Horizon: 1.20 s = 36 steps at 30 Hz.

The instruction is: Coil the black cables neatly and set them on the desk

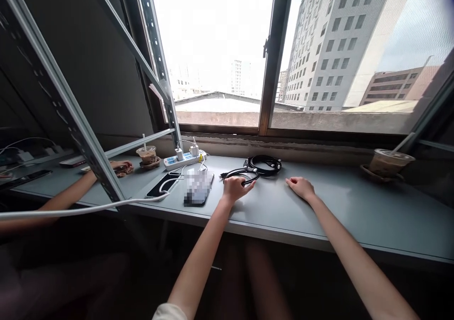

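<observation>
My left hand is closed around a looped black cable with a plug at its left end, just above the grey table. Behind it lies a second coil of black cable, close to or touching the first. My right hand rests on the tabletop to the right of the coils, its fingers curled in and nothing visible in them. Left of my left hand lies a phone with a blurred screen, and beside it a second dark phone with a white cable across it.
A white power strip with chargers stands by the window. Iced drink cups sit at the far right and back left. A metal shelf post rises at left, with a co-worker's hand beyond it. A white cable crosses the front left.
</observation>
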Available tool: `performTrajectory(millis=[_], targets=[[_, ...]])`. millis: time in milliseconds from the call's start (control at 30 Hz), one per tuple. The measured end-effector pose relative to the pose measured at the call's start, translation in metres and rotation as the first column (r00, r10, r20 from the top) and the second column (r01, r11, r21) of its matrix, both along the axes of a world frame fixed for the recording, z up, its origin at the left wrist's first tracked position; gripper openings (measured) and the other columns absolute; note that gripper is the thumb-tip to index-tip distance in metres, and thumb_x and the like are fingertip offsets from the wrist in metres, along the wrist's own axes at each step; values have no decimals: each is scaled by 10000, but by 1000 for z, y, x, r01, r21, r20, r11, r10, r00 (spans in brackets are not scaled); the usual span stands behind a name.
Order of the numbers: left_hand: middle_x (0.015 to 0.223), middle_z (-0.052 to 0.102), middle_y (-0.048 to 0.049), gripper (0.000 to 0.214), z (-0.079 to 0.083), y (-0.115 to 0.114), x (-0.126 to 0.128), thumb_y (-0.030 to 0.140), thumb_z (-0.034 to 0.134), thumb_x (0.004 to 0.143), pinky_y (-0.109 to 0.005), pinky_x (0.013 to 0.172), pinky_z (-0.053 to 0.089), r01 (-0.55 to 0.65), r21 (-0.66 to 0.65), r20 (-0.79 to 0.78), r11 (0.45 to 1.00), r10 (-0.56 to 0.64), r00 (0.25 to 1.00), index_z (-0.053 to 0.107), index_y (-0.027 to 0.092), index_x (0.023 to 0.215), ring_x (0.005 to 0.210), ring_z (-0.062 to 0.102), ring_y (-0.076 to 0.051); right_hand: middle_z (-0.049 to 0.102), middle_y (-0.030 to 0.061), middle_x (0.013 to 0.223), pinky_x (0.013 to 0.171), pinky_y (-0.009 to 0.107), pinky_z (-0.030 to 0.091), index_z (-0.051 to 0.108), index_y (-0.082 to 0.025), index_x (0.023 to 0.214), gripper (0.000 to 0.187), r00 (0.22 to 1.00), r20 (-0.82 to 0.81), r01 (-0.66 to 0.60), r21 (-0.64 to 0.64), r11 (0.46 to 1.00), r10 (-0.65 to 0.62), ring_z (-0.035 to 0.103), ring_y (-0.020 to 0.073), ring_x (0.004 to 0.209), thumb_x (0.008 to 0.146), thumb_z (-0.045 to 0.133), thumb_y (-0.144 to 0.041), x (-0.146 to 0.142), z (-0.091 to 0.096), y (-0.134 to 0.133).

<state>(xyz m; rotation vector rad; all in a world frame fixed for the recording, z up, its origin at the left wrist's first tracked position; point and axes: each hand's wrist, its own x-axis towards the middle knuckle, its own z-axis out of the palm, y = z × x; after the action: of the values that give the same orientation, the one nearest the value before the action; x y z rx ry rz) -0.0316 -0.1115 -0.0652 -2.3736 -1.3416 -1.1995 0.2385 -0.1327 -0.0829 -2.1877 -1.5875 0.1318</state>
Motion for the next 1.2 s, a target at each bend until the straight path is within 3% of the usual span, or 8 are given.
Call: performTrajectory(millis=[467, 633, 833, 1200], targets=[[378, 439, -5, 518, 2, 1, 2, 575, 478, 725, -234, 461, 203, 4, -37, -83, 999, -7, 997, 461, 163, 410, 419, 403, -94, 596, 5, 622, 505, 241, 261, 530, -210, 555, 346, 999, -43, 23, 31, 999, -22, 503, 158, 608, 761, 414, -462, 6, -1, 10], [392, 445, -10, 526, 1, 3, 4, 581, 463, 728, -240, 467, 193, 10, -75, -122, 997, -20, 992, 446, 165, 406, 429, 397, -98, 592, 6, 651, 532, 243, 309, 556, -197, 606, 353, 999, -27, 19, -8, 1000, -19, 509, 147, 629, 795, 419, -461, 5, 1, 10], [405, 456, -18, 522, 1, 5, 5, 580, 452, 730, -241, 476, 203, 9, -123, -163, 992, -29, 986, 447, 169, 410, 446, 411, -110, 594, 22, 804, 710, 304, 429, 588, -152, 806, 329, 1000, 0, -5, -67, 998, 5, 539, 126, 735, 852, 449, -446, 3, 3, 10], [461, 506, -35, 515, -1, 4, 10, 577, 413, 735, -255, 483, 190, -46, -191, -259, 981, -5, 966, 468, 167, 427, 485, 442, -129, 590, 49, 947, 767, 338, 462, 579, -148, 952, 295, 996, 17, -88, -98, 991, 90, 561, 141, 835, 876, 443, -399, -3, 8, 0]])
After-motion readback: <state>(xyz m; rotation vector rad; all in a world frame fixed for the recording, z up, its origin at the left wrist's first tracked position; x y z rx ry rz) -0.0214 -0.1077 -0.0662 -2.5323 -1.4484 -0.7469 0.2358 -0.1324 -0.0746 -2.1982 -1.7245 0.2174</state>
